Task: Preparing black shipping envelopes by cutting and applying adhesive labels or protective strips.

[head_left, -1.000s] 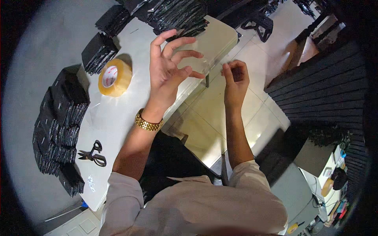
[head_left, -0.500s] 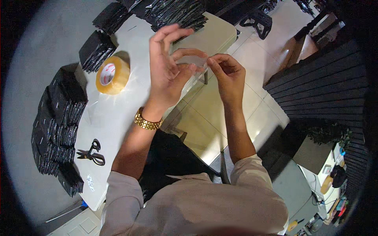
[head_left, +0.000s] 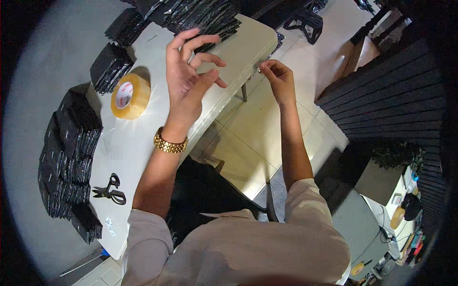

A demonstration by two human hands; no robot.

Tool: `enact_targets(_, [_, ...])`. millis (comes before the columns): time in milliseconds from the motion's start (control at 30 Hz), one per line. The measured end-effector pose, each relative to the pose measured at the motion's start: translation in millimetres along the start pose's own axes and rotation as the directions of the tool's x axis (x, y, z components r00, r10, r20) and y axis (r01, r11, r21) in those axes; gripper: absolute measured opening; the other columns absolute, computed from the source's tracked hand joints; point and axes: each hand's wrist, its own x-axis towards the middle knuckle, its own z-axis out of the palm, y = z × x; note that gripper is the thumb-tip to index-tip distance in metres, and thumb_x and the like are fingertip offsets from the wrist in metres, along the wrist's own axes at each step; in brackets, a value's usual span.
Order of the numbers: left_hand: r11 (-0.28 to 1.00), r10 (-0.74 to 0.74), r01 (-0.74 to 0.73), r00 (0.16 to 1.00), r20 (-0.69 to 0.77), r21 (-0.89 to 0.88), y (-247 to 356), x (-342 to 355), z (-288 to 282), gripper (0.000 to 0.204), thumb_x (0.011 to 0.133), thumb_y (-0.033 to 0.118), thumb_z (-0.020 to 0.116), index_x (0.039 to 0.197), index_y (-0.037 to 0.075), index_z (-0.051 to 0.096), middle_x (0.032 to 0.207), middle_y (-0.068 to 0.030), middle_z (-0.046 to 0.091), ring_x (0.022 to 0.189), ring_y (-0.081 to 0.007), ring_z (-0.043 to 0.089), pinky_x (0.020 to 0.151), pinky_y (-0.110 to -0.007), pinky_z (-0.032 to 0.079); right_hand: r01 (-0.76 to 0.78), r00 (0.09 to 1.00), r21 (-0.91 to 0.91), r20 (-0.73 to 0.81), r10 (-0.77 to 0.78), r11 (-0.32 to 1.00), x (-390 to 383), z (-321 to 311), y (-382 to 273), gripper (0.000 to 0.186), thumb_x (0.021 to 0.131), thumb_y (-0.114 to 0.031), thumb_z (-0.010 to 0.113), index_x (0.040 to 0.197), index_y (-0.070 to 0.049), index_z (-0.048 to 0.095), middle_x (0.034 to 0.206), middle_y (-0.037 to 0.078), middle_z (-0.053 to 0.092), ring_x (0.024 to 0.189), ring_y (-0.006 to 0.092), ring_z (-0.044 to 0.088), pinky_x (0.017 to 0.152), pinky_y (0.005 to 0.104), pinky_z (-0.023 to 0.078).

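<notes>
My left hand [head_left: 190, 78], with a gold watch [head_left: 170, 142] on its wrist, is raised over the white table [head_left: 125, 157]. Its fingers are spread and curved, and I see nothing between them. To its right, past the table's edge and above the floor, my right hand [head_left: 279, 82] is closed in a pinch. A tiny pale glint shows at its fingertips, too small to name. A large roll of clear yellowish tape [head_left: 138, 97] stands on the table left of my left hand. Black-handled scissors [head_left: 113, 190] lie nearer to me, blades partly apart.
Stacks of flat black plastic packages [head_left: 71, 148] line the table's left side, with another pile [head_left: 200, 21] at the far end. Beyond stands a black stool [head_left: 305, 26]. On the right are a dark ribbed wall [head_left: 386, 95] and a cluttered side desk [head_left: 396, 209].
My hands have drawn apart: the left has shifted left, the right a little to the right. The fingertips nearly met before. The view has also shifted slightly.
</notes>
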Motion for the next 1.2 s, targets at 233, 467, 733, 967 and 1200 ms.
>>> enact_targets(233, [0.997,-0.016,0.016,1.000,0.002,0.072,-3.2,-2.6,-6.5,0.073,0.090,-0.005,0.060,0.155,0.010,0.030,0.142,-0.0234,0.052,0.106,-0.0246,0.063,0.068,-0.035,0.065,-0.001,1.000,-0.031,0.021,0.002,1.000,3.1,6.8,8.8,0.015,0.096,-0.015,0.078,0.098,0.000,0.076,0.090,0.000,0.074,0.082,0.0075,0.064,0.078,0.0244,0.051])
enact_targets(467, [0.998,-0.019,0.018,1.000,0.018,0.061,-4.9,-4.1,-7.3,0.072,0.091,-0.003,0.061,0.155,0.009,0.030,0.140,-0.0228,0.054,0.107,-0.0243,0.062,0.069,-0.035,0.065,0.028,0.999,-0.027,0.023,-0.028,0.999,4.1,8.1,8.3,0.014,0.095,-0.014,0.079,0.096,0.000,0.076,0.088,0.001,0.073,0.082,0.0070,0.063,0.076,0.0230,0.051])
enact_targets(733, [0.999,-0.047,0.048,0.998,0.051,-0.014,1.1,-2.2,6.6,0.074,0.090,-0.002,0.062,0.155,0.009,0.029,0.143,-0.0252,0.052,0.111,-0.0288,0.062,0.073,-0.038,0.066,0.054,0.981,-0.356,-0.154,-0.116,0.933,3.6,-12.4,25.3,0.041,0.081,-0.016,0.092,0.095,-0.006,0.055,0.077,-0.003,0.055,0.071,0.0058,0.052,0.065,0.0228,0.045])
enact_targets(967, [0.962,-0.145,0.155,0.987,0.062,-0.223,6.4,-9.3,11.7,0.076,0.089,0.005,0.061,0.156,0.011,0.025,0.147,-0.0257,0.049,0.118,-0.0321,0.061,0.078,-0.042,0.066,0.183,0.967,0.114,-0.201,-0.157,0.976,-24.9,31.7,-50.3,0.021,0.091,-0.005,0.081,0.102,-0.002,0.062,0.093,0.000,0.064,0.084,0.0075,0.061,0.078,0.0219,0.050])
enact_targets(1200, [0.935,-0.188,0.203,0.979,0.079,-0.290,0.8,-14.1,21.2,0.078,0.091,0.015,0.061,0.158,0.011,0.022,0.152,-0.0288,0.045,0.121,-0.0337,0.060,0.079,-0.042,0.065,0.148,0.989,0.246,-0.033,-0.145,0.958,-18.4,69.9,-90.6,0.024,0.097,-0.005,0.073,0.119,0.002,0.070,0.109,0.010,0.076,0.101,0.0144,0.071,0.091,0.0281,0.056])
